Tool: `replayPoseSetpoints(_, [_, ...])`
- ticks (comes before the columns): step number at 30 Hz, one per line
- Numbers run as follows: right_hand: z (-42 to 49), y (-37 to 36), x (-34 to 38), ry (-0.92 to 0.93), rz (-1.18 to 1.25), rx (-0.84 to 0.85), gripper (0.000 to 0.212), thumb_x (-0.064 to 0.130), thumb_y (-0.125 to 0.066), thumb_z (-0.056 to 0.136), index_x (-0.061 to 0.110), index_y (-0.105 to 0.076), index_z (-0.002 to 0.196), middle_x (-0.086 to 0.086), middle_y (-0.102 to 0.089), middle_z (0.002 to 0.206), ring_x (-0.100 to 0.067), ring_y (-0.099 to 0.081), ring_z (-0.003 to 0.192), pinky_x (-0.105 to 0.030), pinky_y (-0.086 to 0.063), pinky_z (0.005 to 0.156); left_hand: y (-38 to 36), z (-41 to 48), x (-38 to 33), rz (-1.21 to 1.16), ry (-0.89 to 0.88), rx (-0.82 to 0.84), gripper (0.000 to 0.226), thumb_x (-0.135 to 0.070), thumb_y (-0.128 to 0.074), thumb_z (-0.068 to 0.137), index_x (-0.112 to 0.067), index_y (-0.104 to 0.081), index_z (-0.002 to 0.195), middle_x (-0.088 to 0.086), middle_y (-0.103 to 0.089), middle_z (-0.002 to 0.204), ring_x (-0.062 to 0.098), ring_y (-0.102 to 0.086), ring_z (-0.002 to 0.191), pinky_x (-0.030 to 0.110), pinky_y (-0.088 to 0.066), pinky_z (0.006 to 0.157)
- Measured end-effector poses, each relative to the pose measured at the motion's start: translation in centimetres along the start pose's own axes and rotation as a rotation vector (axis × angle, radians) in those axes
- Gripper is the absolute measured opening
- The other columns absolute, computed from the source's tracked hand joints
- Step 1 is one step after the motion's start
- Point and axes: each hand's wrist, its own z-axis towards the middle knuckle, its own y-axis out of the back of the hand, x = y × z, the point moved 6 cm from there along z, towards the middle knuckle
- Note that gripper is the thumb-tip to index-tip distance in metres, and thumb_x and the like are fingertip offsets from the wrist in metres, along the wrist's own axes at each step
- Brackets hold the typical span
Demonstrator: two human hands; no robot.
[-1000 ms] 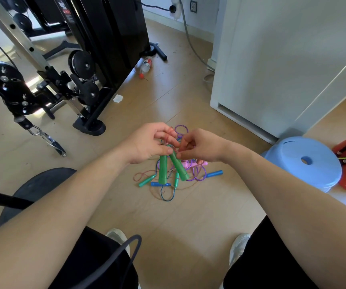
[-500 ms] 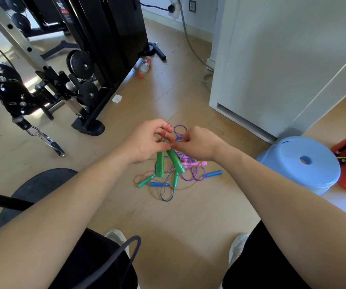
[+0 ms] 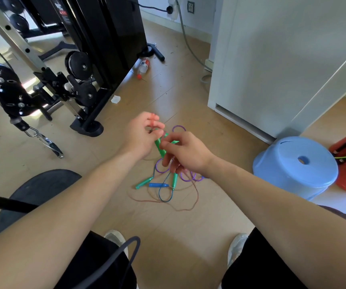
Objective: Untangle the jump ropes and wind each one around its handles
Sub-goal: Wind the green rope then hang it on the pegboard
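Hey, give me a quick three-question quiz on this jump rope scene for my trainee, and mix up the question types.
1. True or false: the blue plastic jump-rope handle lies on the wooden floor, in neither hand.
2. The pair of plastic handles held between the left hand and right hand is: A green, B pink, C blue.
3. Fill in: the light blue round plastic stool stands to the person's ____ of the tangled jump ropes.
Key: 1 true; 2 A; 3 right.

Home gym: cable machine (image 3: 43, 84), plank floor (image 3: 168, 222)
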Motion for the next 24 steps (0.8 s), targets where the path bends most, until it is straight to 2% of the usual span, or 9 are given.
replayPoseSetpoints(3, [-0.1,-0.9,-0.1,0.071,-0.203,-0.063,0.015,0.023,-0.048,0.099,0.017,-0.059,0.091,0.001,-0.070,0.063,-0.016,-0.061,0.045,-0.020,-0.045,0.045,0.3,0.1,0.5,-0.053,0.054,-0.074,0.027,0.000,-0.070,0.085,-0.008,-0.060,0.109,-0.008,-0.074,0.092,0.008,-0.068,0.089,0.036,-0.053,0.094])
replayPoseSetpoints(5, [0.0,-1.5,-0.3,0.116,-0.314,-0.127,0.014,0.024,-0.046,0.098,0.021,-0.056,0.089,0.002,-0.069,0.065,-0.017,-0.064,0.049,-0.020,-0.047,0.048,0.0,-0.1,0.7,-0.121,0.101,-0.085,0.028,-0.001,-0.071,0.085,-0.008,-0.060,0.110,-0.004,-0.075,0.095,0.013,-0.069,0.094,0.042,-0.053,0.095])
replayPoseSetpoints(6, [0.2,-1.6,-0.4,0.151,-0.371,-0.170,0.013,0.025,-0.046,0.097,0.023,-0.055,0.089,0.000,-0.068,0.068,-0.021,-0.066,0.055,-0.025,-0.052,0.053,-0.2,-0.2,0.8,-0.156,0.119,-0.092,0.029,-0.001,-0.071,0.085,-0.007,-0.060,0.111,-0.003,-0.075,0.096,0.014,-0.069,0.093,0.043,-0.054,0.093])
replayPoseSetpoints(8, [0.4,-1.8,-0.6,0.213,-0.531,-0.254,0.011,0.026,-0.046,0.096,0.024,-0.057,0.095,-0.005,-0.067,0.080,-0.031,-0.065,0.069,-0.038,-0.055,0.064,-0.5,-0.4,1.0,-0.215,0.163,-0.104,0.031,0.000,-0.070,0.086,-0.005,-0.058,0.114,-0.003,-0.074,0.095,0.011,-0.067,0.083,0.034,-0.057,0.080])
replayPoseSetpoints(11, [0.5,-2.0,-0.6,0.251,-0.776,-0.317,0.017,0.027,-0.044,0.099,0.020,-0.056,0.110,-0.010,-0.065,0.090,-0.037,-0.063,0.079,-0.039,-0.051,0.062,-0.8,-0.5,1.3,-0.323,0.253,-0.114,0.033,0.000,-0.068,0.088,-0.001,-0.055,0.118,-0.004,-0.070,0.092,0.006,-0.065,0.074,0.018,-0.052,0.055])
replayPoseSetpoints(15, [0.1,-2.6,0.0,0.281,-1.047,-0.325,0.018,0.016,-0.042,0.099,0.013,-0.050,0.115,-0.010,-0.062,0.091,-0.036,-0.064,0.076,-0.034,-0.036,0.053,-1.1,-0.5,1.5,-0.390,0.329,-0.101,0.044,-0.009,-0.079,0.081,-0.004,-0.055,0.117,0.000,-0.072,0.099,0.011,-0.066,0.078,0.020,-0.056,0.060])
replayPoseSetpoints(18, [-0.4,-3.1,0.4,0.293,-1.179,-0.311,0.031,0.006,-0.043,0.094,0.009,-0.048,0.124,-0.008,-0.063,0.103,-0.034,-0.066,0.085,-0.035,-0.032,0.055,-1.3,-0.5,1.5,-0.364,0.302,-0.090,0.051,0.002,-0.080,0.077,-0.002,-0.052,0.119,0.002,-0.070,0.100,0.009,-0.064,0.079,0.018,-0.053,0.060])
replayPoseSetpoints(21, [-0.8,-4.1,0.0,0.295,-1.090,-0.294,0.051,0.004,-0.045,0.089,0.005,-0.036,0.139,-0.011,-0.059,0.113,-0.035,-0.064,0.091,-0.036,-0.038,0.059,-0.6,-0.1,1.3,-0.351,0.260,-0.122,0.048,0.003,-0.079,0.076,-0.004,-0.053,0.117,-0.002,-0.070,0.096,0.009,-0.066,0.082,0.020,-0.053,0.064])
replayPoseSetpoints(24, [-0.8,-5.1,-1.6,0.235,-0.738,-0.134,0.044,0.012,-0.045,0.091,0.011,-0.041,0.135,-0.013,-0.058,0.119,-0.040,-0.059,0.104,-0.044,-0.049,0.076,0.8,0.7,0.8,-0.401,0.245,-0.148,0.046,0.001,-0.078,0.079,-0.005,-0.054,0.117,-0.002,-0.071,0.100,0.012,-0.070,0.087,0.025,-0.058,0.069])
